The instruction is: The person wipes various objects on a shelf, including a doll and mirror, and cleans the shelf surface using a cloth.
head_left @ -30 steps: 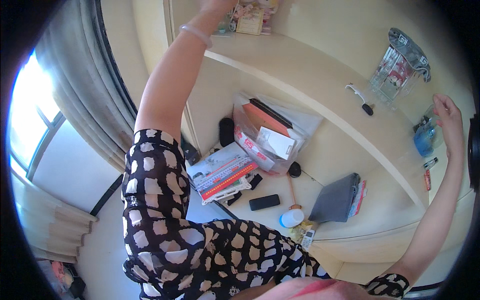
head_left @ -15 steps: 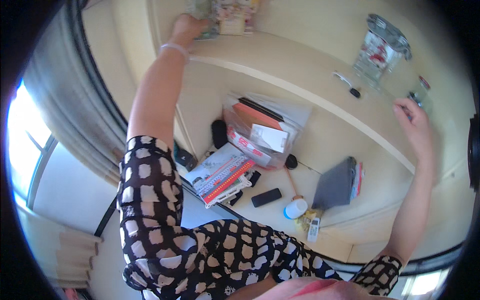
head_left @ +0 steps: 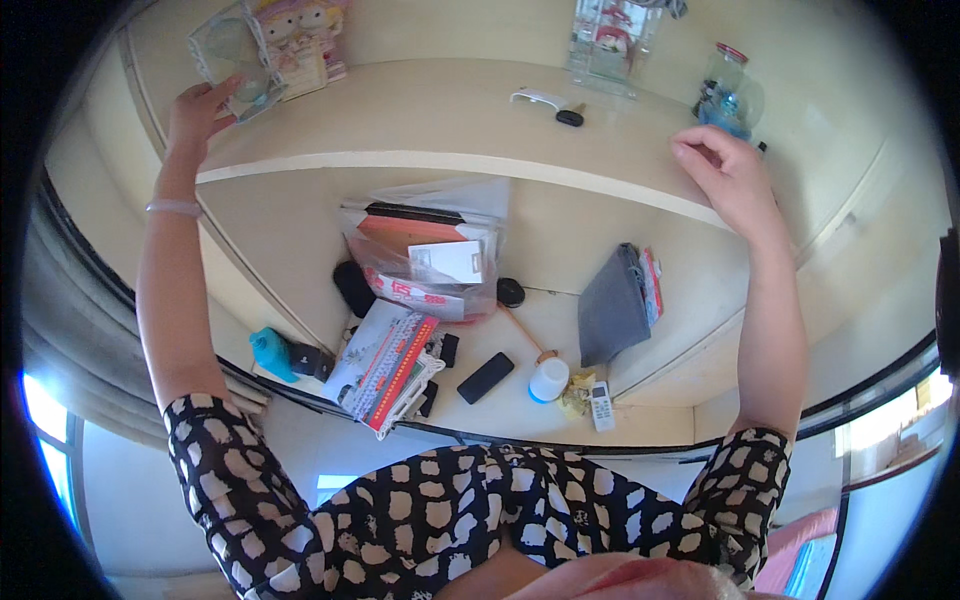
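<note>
Glass ornament (head_left: 243,48) is at the upper shelf's (head_left: 430,105) left end, your left hand (head_left: 200,105) at its lower edge, thumb and fingers parted; I cannot tell whether they grip it. Your right hand (head_left: 728,180) curls at the shelf's right front edge, contents hidden. Half a second ago your arm covered the blue object (head_left: 272,355) below the shelf's left end. Curtains (head_left: 75,360) hang left of the shelf.

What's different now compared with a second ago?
The view has turned. The right hand drew back from the red-lidded jar toward the front of the shelf; the left hand shifted leftward, now at the clear ornament, hold unclear. The plastic bag and black phone stayed put.
</note>
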The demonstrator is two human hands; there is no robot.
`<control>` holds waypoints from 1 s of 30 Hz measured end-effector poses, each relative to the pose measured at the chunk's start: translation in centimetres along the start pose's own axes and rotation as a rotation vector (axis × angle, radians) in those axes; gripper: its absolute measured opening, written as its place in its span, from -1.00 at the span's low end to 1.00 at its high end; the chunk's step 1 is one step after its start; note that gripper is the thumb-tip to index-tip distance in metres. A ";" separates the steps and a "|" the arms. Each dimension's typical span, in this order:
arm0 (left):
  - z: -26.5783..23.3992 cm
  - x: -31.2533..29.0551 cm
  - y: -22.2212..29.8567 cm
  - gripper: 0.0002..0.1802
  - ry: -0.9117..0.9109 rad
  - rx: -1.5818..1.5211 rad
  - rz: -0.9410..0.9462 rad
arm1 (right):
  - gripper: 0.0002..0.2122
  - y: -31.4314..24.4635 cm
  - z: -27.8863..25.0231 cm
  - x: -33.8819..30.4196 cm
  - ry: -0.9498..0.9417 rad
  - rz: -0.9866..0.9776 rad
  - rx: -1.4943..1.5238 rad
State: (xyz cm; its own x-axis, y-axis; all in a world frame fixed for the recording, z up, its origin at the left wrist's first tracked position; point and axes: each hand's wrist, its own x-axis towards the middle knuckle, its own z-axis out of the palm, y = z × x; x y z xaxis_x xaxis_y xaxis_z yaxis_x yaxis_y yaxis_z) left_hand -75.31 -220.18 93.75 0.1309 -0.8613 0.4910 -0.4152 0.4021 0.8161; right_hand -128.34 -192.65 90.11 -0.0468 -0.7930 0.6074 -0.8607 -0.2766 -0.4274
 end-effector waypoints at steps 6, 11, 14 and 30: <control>3.0 -2.5 2.3 -0.53 -0.192 -0.163 0.038 | -0.81 1.5 -1.2 3.5 -0.007 0.121 -0.045; 7.3 -4.0 6.0 -0.57 -0.332 -0.263 0.049 | -0.63 2.8 -2.9 9.8 0.070 0.252 0.176; 10.9 -3.4 7.4 -0.59 -0.461 -0.391 0.155 | -0.55 4.9 -1.8 13.3 0.133 0.360 0.248; 9.5 -3.3 5.4 -0.51 -0.361 -0.333 0.209 | -0.38 6.3 2.1 17.7 0.043 0.517 0.219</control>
State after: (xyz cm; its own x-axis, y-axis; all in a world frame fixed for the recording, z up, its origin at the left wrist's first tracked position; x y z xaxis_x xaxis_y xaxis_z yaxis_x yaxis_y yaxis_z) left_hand -86.54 -218.13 93.66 -0.2666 -0.7805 0.5654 -0.0837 0.6032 0.7932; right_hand -133.50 -209.59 96.81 -0.4595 -0.8336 0.3065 -0.5950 0.0328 -0.8030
